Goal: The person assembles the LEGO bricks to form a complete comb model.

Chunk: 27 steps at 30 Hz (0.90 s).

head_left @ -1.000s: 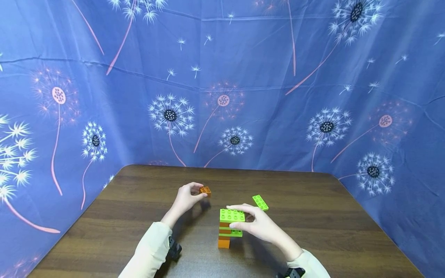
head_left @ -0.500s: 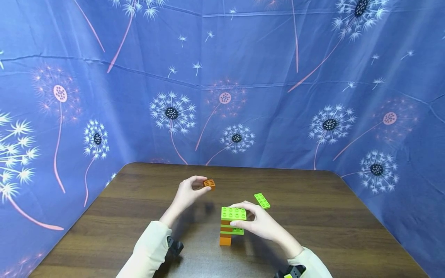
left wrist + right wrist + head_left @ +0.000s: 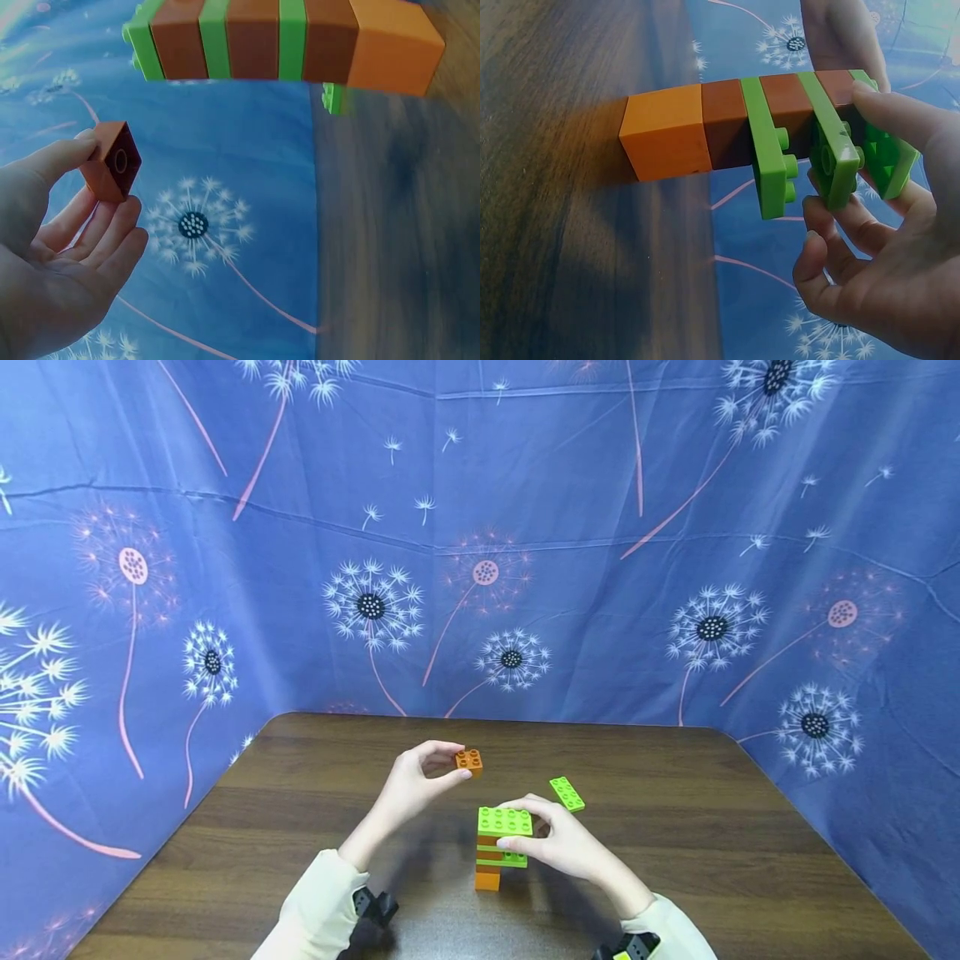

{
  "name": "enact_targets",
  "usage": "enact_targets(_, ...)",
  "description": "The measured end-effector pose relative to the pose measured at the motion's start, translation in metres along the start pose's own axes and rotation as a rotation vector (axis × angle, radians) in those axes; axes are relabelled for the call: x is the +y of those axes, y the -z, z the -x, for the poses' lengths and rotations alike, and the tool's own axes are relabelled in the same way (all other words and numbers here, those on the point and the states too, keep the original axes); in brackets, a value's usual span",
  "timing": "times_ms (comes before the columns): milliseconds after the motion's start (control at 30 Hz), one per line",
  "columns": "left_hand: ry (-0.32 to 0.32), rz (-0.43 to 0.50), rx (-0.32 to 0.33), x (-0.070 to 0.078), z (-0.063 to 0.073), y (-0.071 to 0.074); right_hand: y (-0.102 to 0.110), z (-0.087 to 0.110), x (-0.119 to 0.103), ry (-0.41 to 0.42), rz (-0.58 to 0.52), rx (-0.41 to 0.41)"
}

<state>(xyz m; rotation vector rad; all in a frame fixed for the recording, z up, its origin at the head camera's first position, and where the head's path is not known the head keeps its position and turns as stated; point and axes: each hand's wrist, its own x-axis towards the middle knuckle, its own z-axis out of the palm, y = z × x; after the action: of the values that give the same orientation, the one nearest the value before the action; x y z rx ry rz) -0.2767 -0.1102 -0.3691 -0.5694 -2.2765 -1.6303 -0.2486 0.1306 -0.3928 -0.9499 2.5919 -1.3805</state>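
Note:
Between its thumb and fingers, my left hand [image 3: 411, 783] pinches a small brown-orange toy brick [image 3: 468, 762], studs up and raised over the table. Its hollow underside shows in the left wrist view, where the brick [image 3: 111, 161] is held at the fingertips. A tower of toy bricks [image 3: 487, 881] stands upright to the right of that hand. An orange block [image 3: 666, 131] forms its base, with brown bricks and overhanging green plates alternating above. My right hand [image 3: 564, 843] grips the tower's upper part, thumb on the near side and fingers behind.
A loose lime-green plate [image 3: 567, 793] with studs lies on the brown wooden table [image 3: 675, 827], beyond the right hand. Behind the table hangs a blue cloth [image 3: 600, 585] with a dandelion print. Each wrist wears a dark camera.
My left hand has lifted the small brown-orange brick and carried it to the right, closer to the tower. My right hand keeps its grip on the tower.

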Motion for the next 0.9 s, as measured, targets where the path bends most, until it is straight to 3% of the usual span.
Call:
enact_targets(200, -0.016, -0.002, -0.031, 0.009, 0.008, -0.004, 0.000, -0.001, 0.003, 0.046, 0.000, 0.006)
enact_targets(433, -0.048, 0.008, -0.099, 0.016, 0.017, -0.008, 0.001, 0.001, 0.001, 0.036, -0.006, 0.002)
enact_targets(633, -0.027, 0.005, -0.150, 0.017, 0.023, -0.011, 0.000, 0.000, 0.002, 0.051, -0.012, 0.000)
enact_targets(900, -0.044, 0.020, -0.191, 0.021, 0.029, -0.015, 0.000, 0.000, 0.004, 0.023, 0.031, -0.005)
